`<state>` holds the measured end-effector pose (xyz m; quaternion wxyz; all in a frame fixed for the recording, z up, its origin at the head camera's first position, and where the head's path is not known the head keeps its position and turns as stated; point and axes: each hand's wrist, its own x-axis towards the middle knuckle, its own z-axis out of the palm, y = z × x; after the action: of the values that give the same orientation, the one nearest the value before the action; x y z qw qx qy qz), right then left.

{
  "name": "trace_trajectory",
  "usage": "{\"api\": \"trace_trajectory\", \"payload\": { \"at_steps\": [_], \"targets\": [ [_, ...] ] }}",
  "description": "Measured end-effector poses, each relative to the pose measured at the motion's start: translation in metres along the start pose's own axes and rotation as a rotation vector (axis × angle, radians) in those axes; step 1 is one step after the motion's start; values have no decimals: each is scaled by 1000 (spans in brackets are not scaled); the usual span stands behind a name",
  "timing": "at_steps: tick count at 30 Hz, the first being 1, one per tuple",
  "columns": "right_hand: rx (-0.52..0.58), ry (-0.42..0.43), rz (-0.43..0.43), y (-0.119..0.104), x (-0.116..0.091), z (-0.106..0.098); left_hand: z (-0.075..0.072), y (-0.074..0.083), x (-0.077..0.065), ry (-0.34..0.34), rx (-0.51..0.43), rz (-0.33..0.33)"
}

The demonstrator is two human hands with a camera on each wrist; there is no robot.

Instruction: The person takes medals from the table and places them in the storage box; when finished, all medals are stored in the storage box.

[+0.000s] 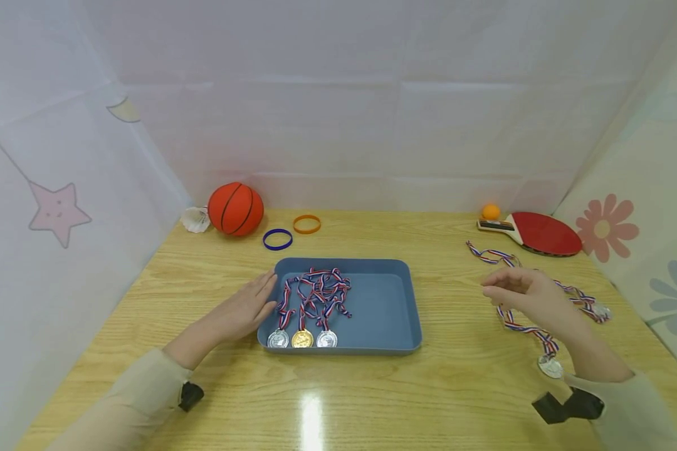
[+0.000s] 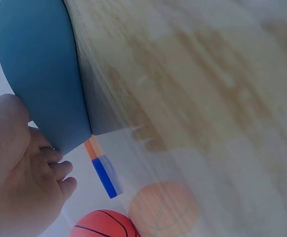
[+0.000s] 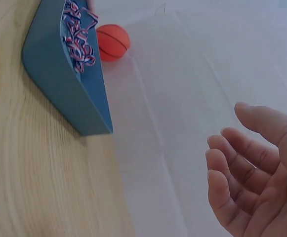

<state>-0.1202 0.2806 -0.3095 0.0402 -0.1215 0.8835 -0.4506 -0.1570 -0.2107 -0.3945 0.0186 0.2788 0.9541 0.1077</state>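
Note:
A blue-grey tray sits on the wooden table. Along its front left lie a silver medal, a gold medal and another silver medal, their striped ribbons bunched behind them. My left hand rests with straight fingers at the tray's left wall. To the right of the tray, my right hand hovers with fingers loosely bent and nothing in its grasp, as the right wrist view shows. Beneath and beside it are a silver medal and a second one with striped ribbons, partly covered by the hand.
At the back left are a shuttlecock, a small basketball, a blue wristband and an orange wristband. A red table tennis bat and an orange ball lie back right. White sheeting encloses the table.

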Motion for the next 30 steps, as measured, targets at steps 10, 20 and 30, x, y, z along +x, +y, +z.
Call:
{"api": "trace_trajectory", "payload": {
  "at_steps": [10,20,30],
  "targets": [
    [-86,-19,147,72,-32,-26,2,-1,0,3,9,7],
    [-103,-61,242,114,-57,-29,1,-1,0,-3,10,4],
    [-328,-73,244,129,-69,-28,0,0,-1,26,3,25]
  ]
}}
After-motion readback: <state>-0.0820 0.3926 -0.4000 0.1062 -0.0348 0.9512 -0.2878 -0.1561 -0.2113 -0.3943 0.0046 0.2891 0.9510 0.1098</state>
